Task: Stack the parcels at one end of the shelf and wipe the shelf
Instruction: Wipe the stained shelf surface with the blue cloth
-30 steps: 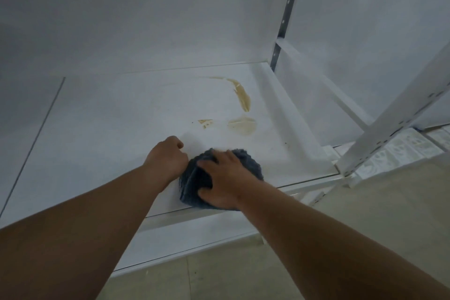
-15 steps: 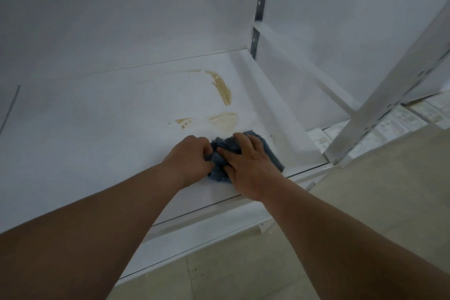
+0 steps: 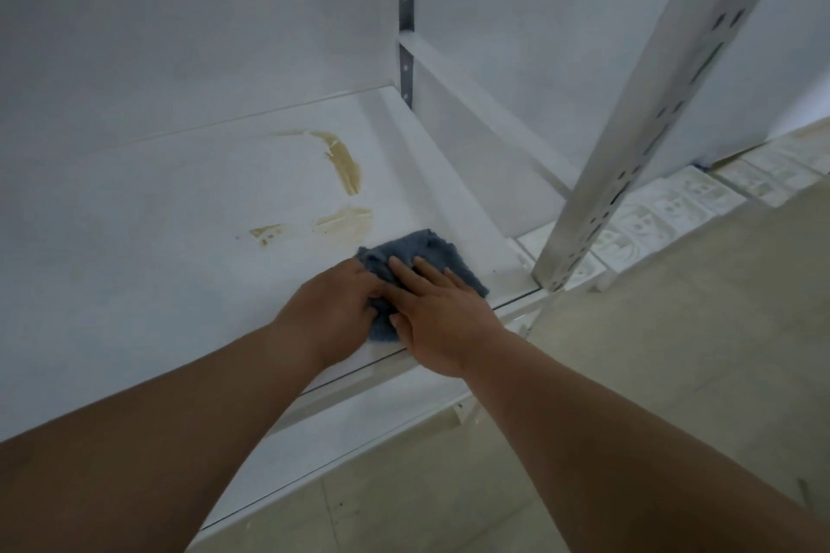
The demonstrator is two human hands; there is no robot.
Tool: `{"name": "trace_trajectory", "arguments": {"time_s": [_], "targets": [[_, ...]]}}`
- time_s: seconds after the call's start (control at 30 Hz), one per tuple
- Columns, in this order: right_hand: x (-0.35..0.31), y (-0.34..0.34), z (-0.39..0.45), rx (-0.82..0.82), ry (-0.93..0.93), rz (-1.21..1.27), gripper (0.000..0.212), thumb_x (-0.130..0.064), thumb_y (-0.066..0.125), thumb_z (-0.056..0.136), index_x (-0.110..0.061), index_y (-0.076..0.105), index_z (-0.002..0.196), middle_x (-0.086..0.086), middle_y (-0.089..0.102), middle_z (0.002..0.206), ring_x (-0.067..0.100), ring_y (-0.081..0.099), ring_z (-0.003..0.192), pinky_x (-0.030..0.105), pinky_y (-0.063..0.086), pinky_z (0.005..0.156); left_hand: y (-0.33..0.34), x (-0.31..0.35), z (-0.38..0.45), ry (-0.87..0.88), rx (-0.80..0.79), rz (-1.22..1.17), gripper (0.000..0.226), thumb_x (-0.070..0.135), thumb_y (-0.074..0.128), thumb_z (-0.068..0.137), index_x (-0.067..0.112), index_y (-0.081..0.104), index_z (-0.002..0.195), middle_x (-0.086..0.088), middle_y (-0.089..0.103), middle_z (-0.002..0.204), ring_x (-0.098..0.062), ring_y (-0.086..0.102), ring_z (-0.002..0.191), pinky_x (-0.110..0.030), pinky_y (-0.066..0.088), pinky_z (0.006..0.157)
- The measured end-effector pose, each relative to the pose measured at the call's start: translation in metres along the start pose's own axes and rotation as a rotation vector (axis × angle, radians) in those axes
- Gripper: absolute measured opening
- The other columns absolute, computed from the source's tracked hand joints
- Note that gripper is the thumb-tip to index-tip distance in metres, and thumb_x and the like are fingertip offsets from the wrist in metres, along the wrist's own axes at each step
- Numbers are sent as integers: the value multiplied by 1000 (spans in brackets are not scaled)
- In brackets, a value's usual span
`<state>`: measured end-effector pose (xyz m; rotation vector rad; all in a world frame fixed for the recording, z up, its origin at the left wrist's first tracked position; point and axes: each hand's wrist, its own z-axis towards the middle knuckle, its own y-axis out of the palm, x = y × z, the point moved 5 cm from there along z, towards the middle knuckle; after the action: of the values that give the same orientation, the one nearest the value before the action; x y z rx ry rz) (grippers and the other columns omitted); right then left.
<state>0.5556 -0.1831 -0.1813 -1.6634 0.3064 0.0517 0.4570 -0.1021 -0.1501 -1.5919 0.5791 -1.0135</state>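
Two hands work one blue cloth (image 3: pixel 424 254) near the front right corner of one white shelf (image 3: pixel 134 238). The left hand (image 3: pixel 334 305) grips its edge; the right hand (image 3: pixel 442 319) presses flat. Three yellowish stains (image 3: pixel 346 164) lie behind it.

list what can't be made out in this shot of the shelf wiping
- Head view: the left hand has its fingertips tucked out of sight, so its grip on the blue cloth is unclear.
- The right hand covers much of the cloth.
- The shelf runs off the left edge; no parcels show.
- Whether the yellowish stains are wet or dried cannot be told.
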Motion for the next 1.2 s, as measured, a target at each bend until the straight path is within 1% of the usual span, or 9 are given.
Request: {"name": "trace_trajectory", "arguments": {"time_s": [0.17, 0.27, 0.37, 0.5, 0.63, 0.77, 0.87, 1.03, 1.2], "targets": [[64, -4, -17, -6, 184, -12, 52, -43, 21, 103, -36, 11, 154, -4, -3, 164, 22, 0, 151, 40, 6, 122, 34, 47, 40, 147, -99, 42, 35, 19, 47, 97, 18, 61, 129, 3, 52, 134, -18, 52, 117, -27, 41, 98], [72, -4, -24, 36, 266, 30, 53, -38, 25, 102, -29, 17, 154, 1, 3, 164, 26, 6, 150, 41, 13, 122, 42, 62, 50, 157, -112, 108, 33, 20, 48, 96, 23, 60, 126, 5, 48, 132, -18, 52, 114, -34, 47, 92], [65, -4, -22, 40, 314, 99, 59, -27, 39, 98, -22, 20, 154, 3, 5, 164, 27, 7, 149, 43, 18, 121, 37, 60, 45, 162, -83, 119, 30, 25, 45, 97, 27, 62, 122, 6, 51, 125, -18, 55, 105, -30, 47, 82], [37, -5, -8, -15, 185, 87, 65, -23, 44, 97, -22, 15, 155, 1, 0, 164, 28, 1, 150, 43, 16, 121, 22, 34, 26, 169, -30, 161, 29, 31, 44, 97, 29, 68, 115, 6, 60, 117, -19, 60, 98, -30, 45, 81], [4, 3, 15, -86, 17, -5, 67, -26, 39, 97, -20, 6, 156, 3, -8, 163, 30, -9, 149, 41, 0, 123, 5, -2, 10, 53, -2, 205, 39, 40, 40, 88, 32, 73, 107, 11, 65, 110, -15, 63, 97, -31, 50, 84], [14, 5, 21, -101, -50, -10, 60, -31, 29, 102, -22, 3, 156, -2, -10, 163, 23, -10, 150, 40, 1, 123, 6, -6, 12, 61, -4, 293, 40, 37, 41, 79, 26, 78, 88, 7, 71, 90, -17, 69, 78, -31, 54, 67], [39, -1, 18, -112, 18, 30, 57, -33, 25, 104, -23, 2, 155, -5, -11, 163, 21, -8, 150, 38, 2, 123, 16, 9, 31, 101, 11, 302, 43, 35, 36, 83, 20, 76, 89, 1, 68, 91, -24, 67, 73, -31, 51, 60], [81, -10, -4, -77, 234, 54, 61, -30, 30, 102, -20, 1, 156, 1, -14, 163, 26, -9, 150, 40, 1, 121, 40, 60, 64, 106, -60, 336, 34, 30, 41, 96, 28, 55, 126, 5, 48, 128, -18, 55, 105, -31, 42, 76], [71, -11, -12, -71, 313, 96, 70, -23, 38, 97, -20, -1, 156, 1, -13, 163, 30, -10, 149, 44, 3, 122, 39, 67, 57, 102, -74, 368, 31, 30, 39, 96, 32, 54, 123, 8, 48, 126, -16, 52, 106, -30, 30, 72]]}}
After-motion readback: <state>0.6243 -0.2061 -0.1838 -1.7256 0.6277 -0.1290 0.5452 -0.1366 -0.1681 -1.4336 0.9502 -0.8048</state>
